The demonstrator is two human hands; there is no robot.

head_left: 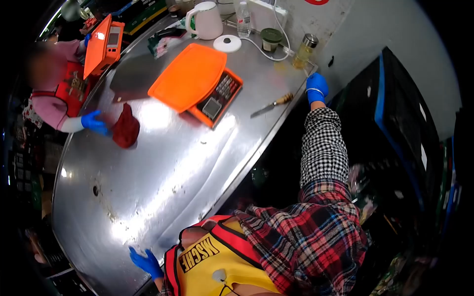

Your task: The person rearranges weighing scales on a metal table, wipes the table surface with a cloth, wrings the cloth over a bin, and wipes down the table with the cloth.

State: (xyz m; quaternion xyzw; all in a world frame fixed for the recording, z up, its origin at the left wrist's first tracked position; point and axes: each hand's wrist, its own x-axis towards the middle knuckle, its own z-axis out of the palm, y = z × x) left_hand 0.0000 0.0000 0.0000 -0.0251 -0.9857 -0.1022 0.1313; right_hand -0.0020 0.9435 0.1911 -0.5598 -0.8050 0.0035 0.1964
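Note:
My left hand (147, 263), in a blue glove, is held at the near left edge of the steel table (163, 192) with its fingers apart and nothing in it. My right hand (317, 88), also blue-gloved, reaches out to the table's far right corner. Its fingers are curled closed, and what they hold, if anything, is hidden. Close to that hand stands a glass jar (303, 53) with a metal lid and yellowish liquid. A knife (272, 104) with a wooden handle lies along the table's right edge.
An orange scale (190, 81) stands on the table. Behind it are a white kettle (206, 20), a white lid (227, 43), a water bottle (243, 19) and a green-lidded jar (271, 39). Across the table, a co-worker's gloved hand (95, 122) is beside a dark red cloth (126, 127).

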